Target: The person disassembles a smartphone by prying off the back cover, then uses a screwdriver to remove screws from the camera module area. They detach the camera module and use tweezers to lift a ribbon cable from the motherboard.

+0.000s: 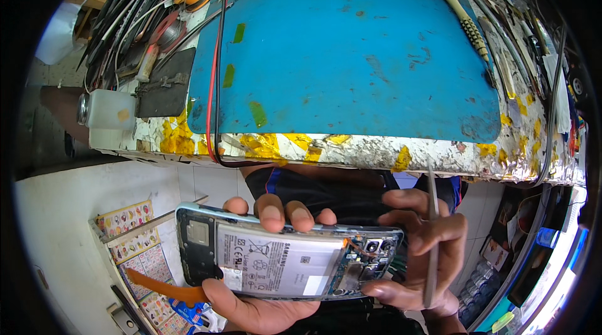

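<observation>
My left hand [263,300] holds an opened phone [288,256] flat in front of me, below the bench edge; its back is off, showing a silver battery and the circuit board. Fingers wrap over the top edge and the thumb lies along the bottom. My right hand [420,250] steadies the phone's right end near the camera modules and grips thin metal tweezers [432,241] standing almost upright, tips down.
A blue work mat [351,47] covers the bench above, with a worn taped front edge [351,147]. Red and black wires [213,84] cross its left side. Tools, solder spools and a white bottle [110,109] crowd the left; a patterned-handle tool [467,21] lies right.
</observation>
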Motion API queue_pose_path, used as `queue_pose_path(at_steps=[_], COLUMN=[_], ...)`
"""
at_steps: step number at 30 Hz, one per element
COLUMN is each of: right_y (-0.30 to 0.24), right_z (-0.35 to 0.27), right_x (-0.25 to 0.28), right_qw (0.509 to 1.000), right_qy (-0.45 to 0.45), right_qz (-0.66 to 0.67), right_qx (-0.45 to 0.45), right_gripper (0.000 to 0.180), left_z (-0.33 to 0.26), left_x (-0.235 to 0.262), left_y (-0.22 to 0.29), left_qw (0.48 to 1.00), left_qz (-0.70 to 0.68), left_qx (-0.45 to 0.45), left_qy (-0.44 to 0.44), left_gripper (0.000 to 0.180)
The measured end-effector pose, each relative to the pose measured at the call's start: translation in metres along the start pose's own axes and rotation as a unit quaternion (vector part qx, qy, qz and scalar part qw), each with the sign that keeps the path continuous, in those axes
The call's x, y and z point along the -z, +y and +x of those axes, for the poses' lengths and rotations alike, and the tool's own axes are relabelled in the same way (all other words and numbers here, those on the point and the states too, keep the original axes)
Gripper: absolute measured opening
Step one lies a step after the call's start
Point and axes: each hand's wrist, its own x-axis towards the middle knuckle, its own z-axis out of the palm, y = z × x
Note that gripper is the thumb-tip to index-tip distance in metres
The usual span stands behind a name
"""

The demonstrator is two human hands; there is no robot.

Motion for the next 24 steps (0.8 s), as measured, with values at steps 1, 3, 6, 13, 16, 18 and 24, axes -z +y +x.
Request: queue_pose_path(at_steps=[1,3,6,13,16,18,24], right_y=[0.000,0.000,0.000,0.000,0.000,0.000,-0.002], right_z=[0.002,0.005,0.007,0.009,0.009,0.009,0.004], right_x=[-0.002,-0.006,-0.009,-0.013,-0.016,-0.017,-0.011], right_qw=[1.000,0.998,0.995,0.992,0.986,0.987,0.988], right_qy=[-0.017,-0.040,-0.039,-0.011,0.011,0.004,-0.035], right_qz=[0.005,0.036,0.073,0.102,0.138,0.133,0.141], right_qx=[-0.005,-0.030,-0.049,-0.079,-0.097,-0.094,-0.049], right_gripper=[0.061,0.062,0.055,0.046,0.045,0.045,0.054], left_z=[-0.001,-0.002,-0.004,-0.004,-0.002,0.000,0.008], left_x=[0.000,0.000,0.000,0.002,0.004,0.003,0.001], left_y=[-0.001,-0.002,-0.003,-0.006,-0.008,-0.008,-0.011], left_qw=[1.000,1.000,0.999,0.998,0.998,0.999,0.997], left_qz=[0.001,-0.008,-0.032,-0.045,-0.031,-0.021,-0.081], left_qx=[0.000,0.008,0.020,0.022,0.014,0.010,-0.012], left_qy=[-0.010,-0.020,-0.034,-0.046,-0.051,-0.044,0.005], left_gripper=[0.069,0.069,0.068,0.065,0.067,0.068,0.068])
